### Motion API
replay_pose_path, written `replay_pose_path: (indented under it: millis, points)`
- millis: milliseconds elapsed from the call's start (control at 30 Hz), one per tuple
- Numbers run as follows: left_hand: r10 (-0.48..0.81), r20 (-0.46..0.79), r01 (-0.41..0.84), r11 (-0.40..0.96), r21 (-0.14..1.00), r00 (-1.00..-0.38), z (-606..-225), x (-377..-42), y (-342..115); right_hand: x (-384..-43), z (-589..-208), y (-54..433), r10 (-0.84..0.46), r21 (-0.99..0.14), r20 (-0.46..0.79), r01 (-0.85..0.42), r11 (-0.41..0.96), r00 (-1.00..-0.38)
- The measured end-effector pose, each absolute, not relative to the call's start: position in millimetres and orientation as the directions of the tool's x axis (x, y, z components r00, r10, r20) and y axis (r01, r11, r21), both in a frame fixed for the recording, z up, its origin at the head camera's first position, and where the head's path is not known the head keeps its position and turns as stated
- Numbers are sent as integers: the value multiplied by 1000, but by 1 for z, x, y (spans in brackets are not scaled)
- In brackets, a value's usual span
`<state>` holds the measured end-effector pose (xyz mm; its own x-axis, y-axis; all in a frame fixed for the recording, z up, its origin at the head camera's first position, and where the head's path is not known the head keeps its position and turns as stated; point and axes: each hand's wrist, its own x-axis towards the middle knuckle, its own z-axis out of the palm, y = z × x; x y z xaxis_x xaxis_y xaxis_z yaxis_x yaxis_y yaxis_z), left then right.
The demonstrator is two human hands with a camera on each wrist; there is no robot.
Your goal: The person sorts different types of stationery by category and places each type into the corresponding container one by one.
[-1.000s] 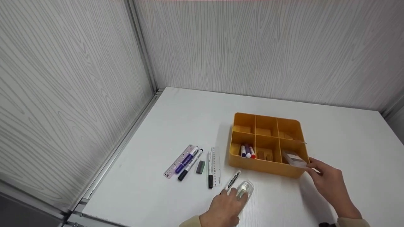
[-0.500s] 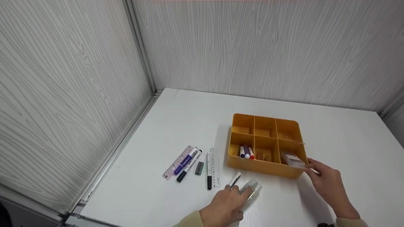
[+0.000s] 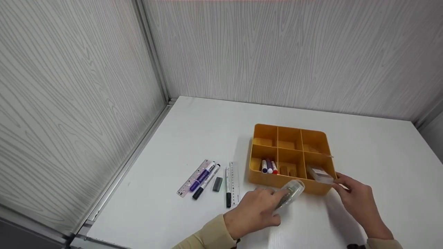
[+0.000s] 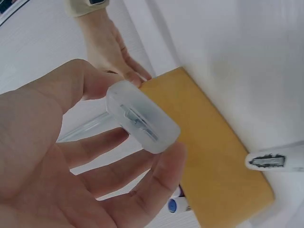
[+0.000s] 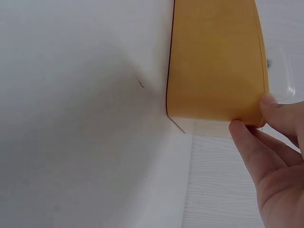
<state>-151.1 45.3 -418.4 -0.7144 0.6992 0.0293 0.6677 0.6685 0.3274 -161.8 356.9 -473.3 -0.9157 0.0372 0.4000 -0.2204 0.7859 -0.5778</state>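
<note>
My left hand (image 3: 254,211) grips a small clear plastic case (image 3: 292,192) between thumb and fingers, just in front of a yellow-orange compartment box (image 3: 287,182). In the left wrist view the case (image 4: 142,116) looks frosted, with something dark and thin inside. A white marker (image 4: 268,161) with black lettering shows past the box's side there; in the head view the left hand mostly hides it. My right hand (image 3: 358,199) pinches the box's near right corner, with the thumb at the rim, as the right wrist view shows on the box wall (image 5: 216,61).
Inside the box are several markers (image 3: 269,166), brown blocks (image 3: 288,171) and another clear case (image 3: 321,174). Left on the table lie a pink ruler (image 3: 187,185), a purple marker (image 3: 200,180), black-capped markers (image 3: 228,193), a grey eraser (image 3: 217,184) and a clear ruler (image 3: 234,176).
My left hand has lifted the clear case and moved it up and right, toward the box's front. The right hand stays at the box corner.
</note>
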Motion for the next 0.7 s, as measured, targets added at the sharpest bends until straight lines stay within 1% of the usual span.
replay_pose_path:
  millis: [67,200,300,500,700]
  points:
    - [708,77,689,648,326,-702,-414,-153,49,-162,-474,357,35,-576,415,-233,783,-909]
    - [713,198,737,622,266,-673,-405,-158,60,-163,-475,357,25,-572,459,-274,774,-888]
    - [705,239,745,628,227,-667,-396,-162,69,-163,-476,357,22,-571,470,-285,770,-882]
    - [699,183,722,653,228,-691,-381,-173,91,-162,-476,356,33,-577,449,-262,774,-893]
    - [675,95,667,680,304,-732,-373,-186,111,-163,-476,355,32,-560,462,-264,785,-887]
